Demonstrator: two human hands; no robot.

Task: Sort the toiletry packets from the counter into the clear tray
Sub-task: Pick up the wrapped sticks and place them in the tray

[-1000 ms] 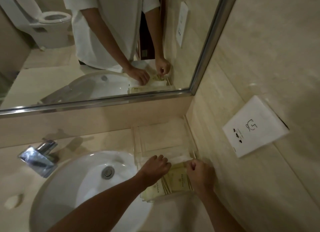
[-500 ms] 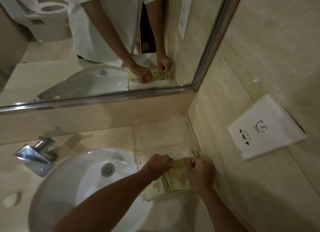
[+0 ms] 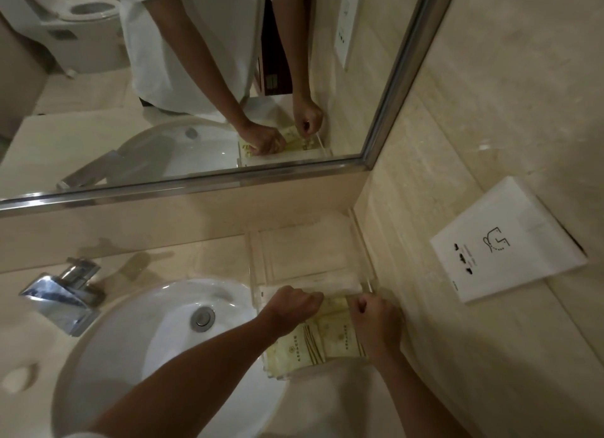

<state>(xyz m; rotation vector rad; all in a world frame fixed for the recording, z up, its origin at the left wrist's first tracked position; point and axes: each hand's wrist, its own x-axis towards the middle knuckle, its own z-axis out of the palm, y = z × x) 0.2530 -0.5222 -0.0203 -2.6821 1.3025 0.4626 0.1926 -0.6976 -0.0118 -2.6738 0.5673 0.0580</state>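
Resting at the counter's right edge against the side wall, the clear tray (image 3: 258, 264) holds a fanned stack of pale yellow toiletry packets (image 3: 322, 343) in its near end. Both hands sit over the packets' far edge: the left hand (image 3: 291, 308), fingers curled, presses on the stack's left side, and the right hand (image 3: 376, 323), curled too, pinches its right side. Whether either truly grips a packet cannot be told. A white basin (image 3: 137, 339) lies just left.

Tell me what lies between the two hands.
In the head view, pale yellow toiletry packets in the clear tray fill the gap between the left hand and right hand.
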